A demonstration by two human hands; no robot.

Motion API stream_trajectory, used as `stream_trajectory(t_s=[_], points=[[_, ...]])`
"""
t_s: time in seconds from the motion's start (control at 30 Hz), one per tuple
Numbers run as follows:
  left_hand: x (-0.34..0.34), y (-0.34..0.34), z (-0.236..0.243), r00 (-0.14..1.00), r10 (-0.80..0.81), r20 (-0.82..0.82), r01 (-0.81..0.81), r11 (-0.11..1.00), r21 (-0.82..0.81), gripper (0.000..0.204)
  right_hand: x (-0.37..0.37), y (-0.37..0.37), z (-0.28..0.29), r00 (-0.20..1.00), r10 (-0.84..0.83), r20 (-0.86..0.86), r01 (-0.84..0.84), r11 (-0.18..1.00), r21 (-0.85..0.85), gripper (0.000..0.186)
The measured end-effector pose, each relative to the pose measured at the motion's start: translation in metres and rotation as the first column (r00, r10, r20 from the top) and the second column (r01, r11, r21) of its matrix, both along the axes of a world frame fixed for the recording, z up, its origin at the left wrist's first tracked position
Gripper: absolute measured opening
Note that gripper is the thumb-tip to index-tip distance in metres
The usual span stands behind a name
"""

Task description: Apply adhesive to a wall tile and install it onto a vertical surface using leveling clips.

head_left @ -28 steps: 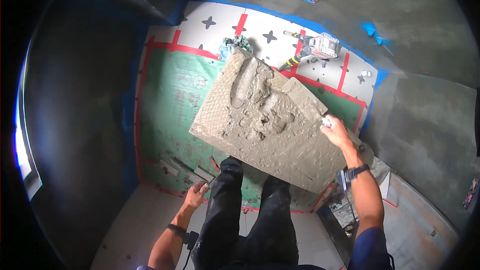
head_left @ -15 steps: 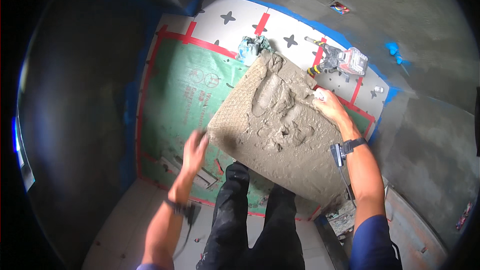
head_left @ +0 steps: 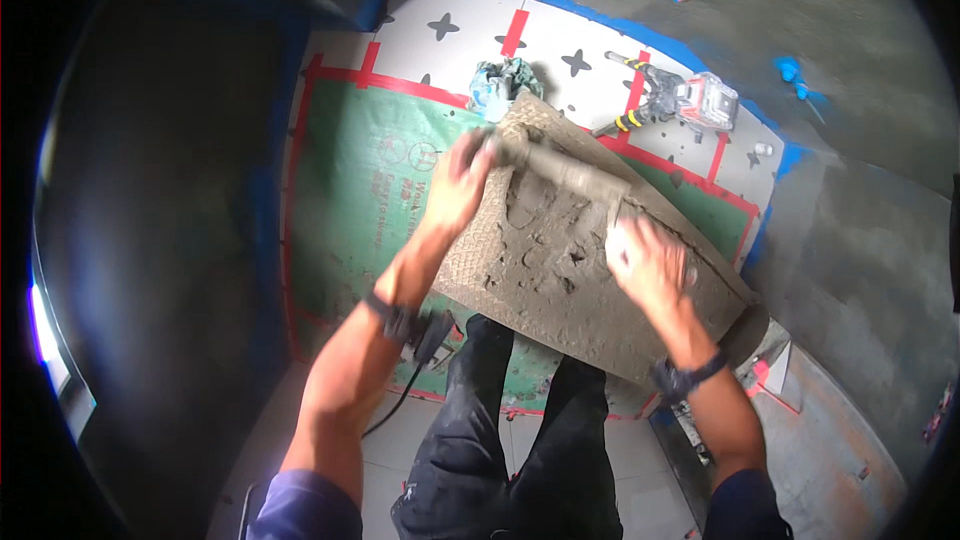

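Observation:
A large tile (head_left: 475,250) lies in front of my knees, its ridged back coated with wet grey mortar (head_left: 560,260). In my right hand (head_left: 648,262), closed on the handle, is a trowel (head_left: 570,172). Its long mortar-smeared blade lies across the far part of the coat and is blurred by motion. My left hand (head_left: 465,175) is closed at the tile's far left edge, thumb close to the blade's left end. My fingers partly hide that edge, and the blade hides the mortar under it.
Green protective sheet (head_left: 350,160) with red tape covers the floor. Beyond the tile lie a crumpled bag (head_left: 500,85) and a power tool (head_left: 690,102) with yellow-black handles. White patterned floor tiles (head_left: 560,30) run along the grey wall (head_left: 840,60). My legs (head_left: 470,420) stand close.
My left hand has moved from the tile's near left corner up along its left edge. The trowel has come up into view across the mortar, which looks flatter. The tile has shifted slightly.

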State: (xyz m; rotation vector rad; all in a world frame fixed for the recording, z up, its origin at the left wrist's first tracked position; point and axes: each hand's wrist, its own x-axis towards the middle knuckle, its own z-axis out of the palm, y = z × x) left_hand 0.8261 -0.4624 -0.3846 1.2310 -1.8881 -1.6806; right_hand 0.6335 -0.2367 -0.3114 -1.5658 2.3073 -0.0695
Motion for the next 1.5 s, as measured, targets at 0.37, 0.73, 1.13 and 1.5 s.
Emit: stream_trajectory(t_s=[0.37,0.73,1.13,1.5], points=[[0.163,0.067,0.039,0.896,-0.309,0.320,0.304,0.950,0.067,0.053,0.059,0.195,0.060,0.946,-0.300,0.124,0.275,0.944,0.184,0.024],[0.344,0.110,0.088,0.650,-0.366,0.666,0.439,0.896,0.065,0.043,0.091,0.185,-0.043,-0.405,-0.547,0.732,0.808,0.160,0.567,0.026],[0.331,0.146,0.117,0.645,-0.456,0.613,0.478,0.867,0.142,0.043,0.072,0.302,-0.046,0.613,-0.790,0.014,0.722,0.568,0.395,0.055],[0.384,0.106,0.060,0.539,-0.600,0.591,0.570,0.777,0.269,0.039,0.335,0.140,-0.085,-0.524,-0.327,0.786,0.799,0.130,0.587,0.032]])
